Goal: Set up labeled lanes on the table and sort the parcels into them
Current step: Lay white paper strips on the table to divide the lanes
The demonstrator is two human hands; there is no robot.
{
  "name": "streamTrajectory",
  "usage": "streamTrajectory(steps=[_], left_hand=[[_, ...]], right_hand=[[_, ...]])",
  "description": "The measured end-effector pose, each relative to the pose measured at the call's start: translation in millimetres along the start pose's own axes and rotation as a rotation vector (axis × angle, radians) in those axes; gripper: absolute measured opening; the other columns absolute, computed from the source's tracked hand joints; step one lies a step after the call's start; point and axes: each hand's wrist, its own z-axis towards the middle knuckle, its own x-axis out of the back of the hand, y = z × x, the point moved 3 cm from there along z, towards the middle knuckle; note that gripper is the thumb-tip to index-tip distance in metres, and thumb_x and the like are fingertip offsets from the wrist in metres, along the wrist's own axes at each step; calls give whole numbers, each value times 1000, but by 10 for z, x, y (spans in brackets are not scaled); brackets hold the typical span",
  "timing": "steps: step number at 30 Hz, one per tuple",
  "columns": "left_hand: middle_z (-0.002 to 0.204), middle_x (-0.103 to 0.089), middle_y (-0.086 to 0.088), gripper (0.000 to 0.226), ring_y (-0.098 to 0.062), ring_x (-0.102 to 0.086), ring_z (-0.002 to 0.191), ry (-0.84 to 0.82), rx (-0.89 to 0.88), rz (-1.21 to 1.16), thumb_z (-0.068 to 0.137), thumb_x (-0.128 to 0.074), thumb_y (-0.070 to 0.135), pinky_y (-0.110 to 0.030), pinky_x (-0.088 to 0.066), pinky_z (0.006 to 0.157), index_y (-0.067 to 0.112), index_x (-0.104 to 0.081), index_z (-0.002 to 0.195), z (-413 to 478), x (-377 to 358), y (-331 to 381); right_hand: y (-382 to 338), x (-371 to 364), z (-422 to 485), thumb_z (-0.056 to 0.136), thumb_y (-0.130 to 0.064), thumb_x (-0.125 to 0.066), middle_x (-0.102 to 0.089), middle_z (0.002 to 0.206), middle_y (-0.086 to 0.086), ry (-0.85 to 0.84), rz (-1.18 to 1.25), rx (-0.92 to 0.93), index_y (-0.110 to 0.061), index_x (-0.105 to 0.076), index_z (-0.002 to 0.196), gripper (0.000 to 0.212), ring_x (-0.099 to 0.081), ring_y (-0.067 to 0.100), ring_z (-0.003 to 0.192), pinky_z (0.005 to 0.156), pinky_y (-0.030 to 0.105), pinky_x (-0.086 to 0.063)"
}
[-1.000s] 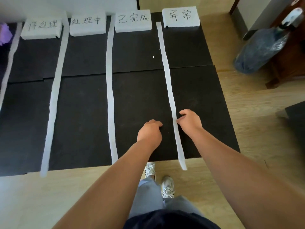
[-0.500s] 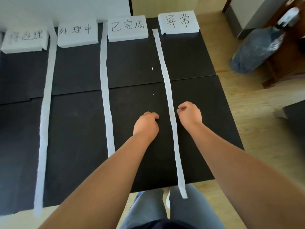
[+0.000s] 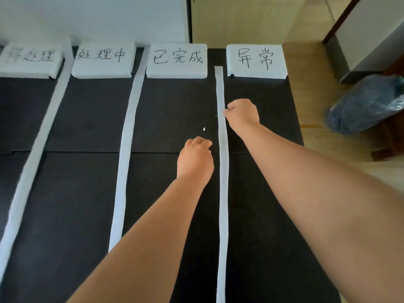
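My right grip [image 3: 241, 114] pinches the rightmost strip [image 3: 223, 193], left grip [image 3: 195, 158] curled empty; labels [image 3: 177, 60] line the surface's [image 3: 87, 127] far edge, sorting not begun.

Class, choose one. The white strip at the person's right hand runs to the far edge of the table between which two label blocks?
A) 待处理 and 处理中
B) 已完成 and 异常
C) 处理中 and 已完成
B: the strip at the right hand ends between the 已完成 block and the 异常 block.
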Motion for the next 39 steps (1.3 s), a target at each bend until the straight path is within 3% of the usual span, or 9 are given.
streamTrajectory(steps=[3, 9, 15, 19, 22, 25, 29, 36, 39], left_hand=[[137, -52, 3, 39, -16, -48, 125, 17, -13, 20, 101, -48, 13, -28, -46, 95, 20, -52, 139, 323, -44, 38], [135, -50, 6, 36, -14, -44, 124, 26, -55, 96, 101, -50, 22, -29, -47, 94, 19, -53, 137, 576, -115, 67], [130, -53, 9, 42, -12, -43, 124, 49, -76, 124, 100, -48, 42, -28, -45, 94, 20, -57, 134, 539, -161, 38], [130, -52, 9, 45, -12, -43, 125, 46, -84, 127, 98, -50, 47, -29, -45, 99, 21, -56, 135, 556, -161, 23], [132, -51, 6, 48, -14, -43, 126, 42, -84, 119, 97, -50, 50, -31, -40, 106, 20, -54, 135, 579, -168, 15], [133, -49, 6, 50, -15, -41, 127, 53, -69, 106, 97, -50, 52, -33, -35, 110, 22, -54, 136, 588, -190, 18], [132, -48, 7, 48, -15, -40, 126, 74, -54, 91, 97, -51, 51, -32, -33, 110, 24, -54, 136, 576, -220, 29], [132, -46, 6, 46, -15, -38, 127, 64, -27, 52, 95, -56, 50, -33, -31, 112, 28, -56, 135, 573, -234, 41], [134, -45, 5, 45, -16, -36, 129, 64, -30, 36, 94, -57, 48, -35, -29, 113, 28, -57, 134, 549, -234, 54]], right_hand=[[-75, -124, 398, 99, -22, -57, -64, 92, 5, 7, -51, -7, -9, -69, 106, 19, -65, 17, 82, 54, 18, -38], [-138, -276, 809, 92, -19, -67, -59, 124, 11, 66, -130, -24, -9, -62, 123, 32, -60, 27, 111, 91, 37, -55], [-216, -339, 890, 91, -21, -68, -63, 109, 9, 4, -15, -150, -9, -61, 117, 29, -62, 25, 102, 87, 36, -56], [-234, -343, 934, 94, -23, -66, -47, 73, 2, -43, 65, -230, -13, -51, 99, 19, -50, 15, 62, 53, 22, -40], [-220, -285, 950, 95, -23, -65, -46, 72, 0, -52, 150, -268, -14, -52, 99, 17, -48, 14, 58, 45, 20, -31], [-231, -268, 954, 94, -23, -67, -51, 75, 1, -53, 230, -289, -12, -59, 108, 19, -58, 15, 69, 50, 19, -39], [-181, -292, 950, 95, -19, -65, -52, 76, 1, -49, 378, -293, -12, -60, 100, 10, -61, 16, 76, 76, 25, -56], [-130, -149, 825, 94, -17, -62, -54, 74, 3, -75, 541, -346, -14, -62, 94, 3, -50, 11, 59, 58, 21, -45], [-141, -68, 748, 93, -19, -65, -59, 83, 6, -59, 605, -409, -15, -58, 95, 8, -62, 15, 73, 74, 24, -56]])
